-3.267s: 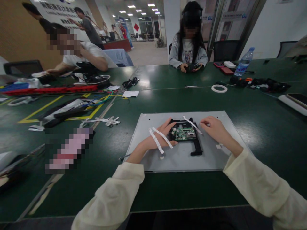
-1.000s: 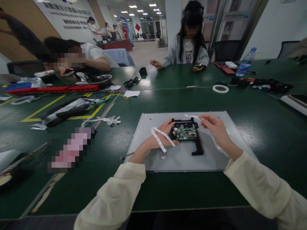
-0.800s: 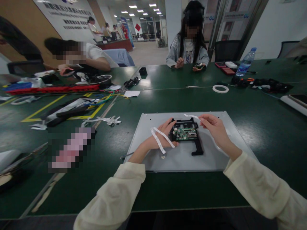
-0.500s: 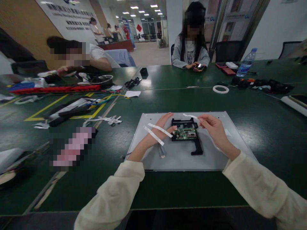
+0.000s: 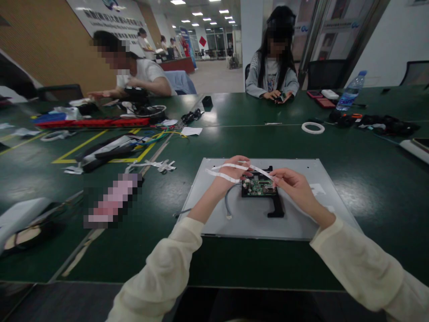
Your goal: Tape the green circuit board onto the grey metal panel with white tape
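In the head view, a flat grey metal panel (image 5: pixel 254 226) lies on the dark green desk (image 5: pixel 351 147) close to its near edge, about midway along it. At the middle of the panel sits a black plastic bracket (image 5: pixel 276 208) carrying a small green circuit board (image 5: pixel 258 187). The left hand (image 5: pixel 231 173) is raised over the panel just left of the board, its fingers curled shut around a white flat ribbon cable (image 5: pixel 259 170), which runs from those fingers to the right hand (image 5: pixel 293 188). The right hand is just right of the board, thumb and forefinger pinched together on the cable's other end. A second white ribbon strip (image 5: pixel 219 175) sticks out from the left hand toward the desk's left side. Under the left wrist a thin grey wire (image 5: pixel 227 203) curves across the panel. Farther back, toward the desk's far right corner, lie a white tape ring (image 5: pixel 313 128) and a clear plastic water bottle (image 5: pixel 351 91), well apart from the hands. Along the far left side a long red strip (image 5: pixel 97 122) lies among loose cables, with a person in a white shirt (image 5: pixel 144 76) seated behind it. Another person in a grey top (image 5: pixel 272 74) sits at the far edge, hands together on a small object.
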The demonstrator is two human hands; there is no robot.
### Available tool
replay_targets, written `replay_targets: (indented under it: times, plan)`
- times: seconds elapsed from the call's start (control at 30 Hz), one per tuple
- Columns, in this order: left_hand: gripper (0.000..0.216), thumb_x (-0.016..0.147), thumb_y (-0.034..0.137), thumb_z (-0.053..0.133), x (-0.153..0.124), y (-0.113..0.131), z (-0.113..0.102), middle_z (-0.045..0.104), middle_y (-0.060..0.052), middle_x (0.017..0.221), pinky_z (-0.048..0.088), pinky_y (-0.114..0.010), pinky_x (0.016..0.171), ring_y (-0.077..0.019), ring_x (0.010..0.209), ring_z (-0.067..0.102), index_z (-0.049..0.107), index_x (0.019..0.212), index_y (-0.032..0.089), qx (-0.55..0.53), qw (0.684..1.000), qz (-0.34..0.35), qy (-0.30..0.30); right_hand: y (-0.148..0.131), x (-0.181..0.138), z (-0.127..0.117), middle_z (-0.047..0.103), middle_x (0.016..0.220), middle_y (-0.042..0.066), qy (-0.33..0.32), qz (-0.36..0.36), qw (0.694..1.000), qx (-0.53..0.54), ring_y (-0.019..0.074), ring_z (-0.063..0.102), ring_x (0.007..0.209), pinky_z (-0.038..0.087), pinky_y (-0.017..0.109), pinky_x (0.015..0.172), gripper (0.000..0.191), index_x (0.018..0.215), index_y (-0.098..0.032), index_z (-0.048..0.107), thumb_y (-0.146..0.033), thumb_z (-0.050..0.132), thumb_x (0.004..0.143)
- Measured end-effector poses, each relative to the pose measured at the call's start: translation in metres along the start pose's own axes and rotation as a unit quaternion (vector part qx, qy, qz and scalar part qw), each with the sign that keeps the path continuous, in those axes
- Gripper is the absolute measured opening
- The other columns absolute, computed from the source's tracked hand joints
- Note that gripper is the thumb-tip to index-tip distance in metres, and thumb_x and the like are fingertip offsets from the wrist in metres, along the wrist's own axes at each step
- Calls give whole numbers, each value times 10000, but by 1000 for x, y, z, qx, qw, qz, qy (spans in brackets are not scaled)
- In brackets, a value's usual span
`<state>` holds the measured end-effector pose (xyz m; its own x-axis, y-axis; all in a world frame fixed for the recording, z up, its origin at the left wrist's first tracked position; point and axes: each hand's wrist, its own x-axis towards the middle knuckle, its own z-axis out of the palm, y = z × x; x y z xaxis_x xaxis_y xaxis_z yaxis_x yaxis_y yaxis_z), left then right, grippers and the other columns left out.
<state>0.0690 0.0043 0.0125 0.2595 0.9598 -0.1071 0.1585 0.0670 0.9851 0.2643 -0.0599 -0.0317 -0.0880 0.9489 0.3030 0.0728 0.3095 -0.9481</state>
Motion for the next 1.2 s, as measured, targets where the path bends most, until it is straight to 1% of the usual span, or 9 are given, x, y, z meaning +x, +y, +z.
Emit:
replay_targets:
  times: [0.17, 0.4, 0.5, 0.63, 0.77, 0.87, 0.97, 1.1, 1.2]
  plan:
    - [177, 719, 281, 677, -5, -10, -11, 659, -28, 717, 485, -213, 594, -124, 667, 626, 638, 812, 135, -20, 996, 81, 31, -3, -2, 2, 599, 728, -15, -30, 4, 999, -21, 113, 579, 690, 456, 253, 677, 162, 964, -198, 648, -272, 577, 838]
    - [175, 700, 299, 686, -12, -16, -22, 645, -22, 661, 459, -195, 535, -113, 602, 602, 631, 730, 136, 24, 984, 160, 69, -2, -6, 4, 629, 780, -4, -63, -5, 995, -83, 127, 597, 733, 462, 265, 700, 188, 994, -216, 652, -257, 561, 835]
    - [145, 713, 281, 675, -26, -18, -24, 661, -21, 671, 459, -190, 517, -122, 601, 621, 631, 756, 150, 49, 980, 170, 93, -4, -7, 6, 628, 759, -5, -75, -16, 992, -103, 131, 591, 725, 456, 267, 694, 183, 988, -216, 651, -259, 550, 842]
    - [120, 743, 266, 656, -58, -13, -27, 677, -28, 689, 465, -190, 515, -135, 622, 641, 637, 793, 159, 110, 971, 176, 122, -8, -10, 8, 633, 753, -7, -98, -32, 987, -127, 129, 579, 710, 437, 257, 665, 180, 987, -221, 652, -269, 550, 847]
    - [119, 796, 278, 613, -75, -1, -30, 689, -32, 750, 487, -199, 567, -146, 698, 658, 648, 836, 171, 187, 953, 209, 116, -11, -12, 9, 630, 731, -11, -99, -46, 985, -133, 127, 568, 685, 422, 249, 644, 173, 979, -220, 648, -282, 553, 848]
    - [103, 799, 263, 597, -60, 8, -25, 673, -18, 713, 473, -197, 554, -135, 662, 643, 635, 795, 168, 203, 941, 241, 123, -11, -11, 9, 622, 713, -8, -68, -36, 988, -135, 131, 568, 665, 418, 245, 622, 164, 964, -209, 630, -280, 537, 850]
    - [104, 811, 227, 551, -26, 14, -10, 662, -13, 716, 455, -208, 562, -130, 646, 621, 628, 783, 164, 249, 918, 282, 124, -9, -9, 5, 623, 735, -3, 8, -28, 986, -164, 131, 571, 654, 410, 241, 614, 142, 944, -201, 592, -246, 501, 845]
    - [130, 806, 174, 508, 24, 11, 20, 648, -34, 703, 431, -247, 591, -158, 664, 593, 632, 774, 154, 353, 880, 302, 98, 1, -4, -4, 591, 671, -15, 85, -12, 955, -284, 137, 548, 602, 370, 247, 605, 131, 924, -202, 546, -202, 473, 816]
    - [120, 786, 148, 519, 53, 0, 37, 643, -49, 694, 410, -255, 583, -171, 664, 587, 631, 742, 141, 365, 880, 294, 71, 13, 1, -10, 568, 623, -22, 90, 16, 938, -334, 152, 549, 592, 357, 254, 609, 158, 946, -201, 516, -191, 464, 798]
